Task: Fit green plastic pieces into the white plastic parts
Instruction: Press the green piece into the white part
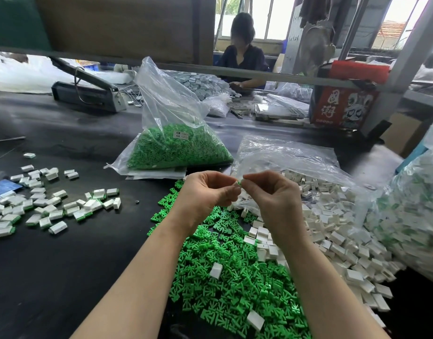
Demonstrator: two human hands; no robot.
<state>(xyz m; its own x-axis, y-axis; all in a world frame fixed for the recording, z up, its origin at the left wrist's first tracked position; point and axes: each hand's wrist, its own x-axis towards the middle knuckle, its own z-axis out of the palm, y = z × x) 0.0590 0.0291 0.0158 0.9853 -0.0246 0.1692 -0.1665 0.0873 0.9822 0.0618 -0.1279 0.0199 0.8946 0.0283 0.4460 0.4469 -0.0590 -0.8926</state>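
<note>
Both hands raised above the counter (64, 265), meeting in the middle of the view. Left hand (205, 192) curled, fingers (231, 192) pinching a small white part (235, 184); right hand (271, 192) curled too, fingers (249, 178) pinching a green piece (239, 183) and bringing it against the white part from the right. Probably held up high like this to see the opening well and to line up the two before pressing. Green piece touching the white part, seemingly at the start of insertion; how deep already in, not possible to tell, because fingertips cover most of both. Long axis of the pair apparently running left to right between the two hands, green end pointing to the left into the white part, but too small to say with certainty. Under the hands, a loose heap of green pieces (230, 277) spread on the counter, and just beside it on the right a heap of white parts (333, 228) spilling from a clear bag (284, 152): both supplies kept near, likely for a short reach. Far on the left, well apart, a scattered group of finished parts (39, 204), white with green showing at one edge, likely set aside there to stay separate from the raw stock. Behind, a full bag of green pieces (176, 145) standing upright in reserve. Across the counter, another person (242, 57) sitting at work.
</note>
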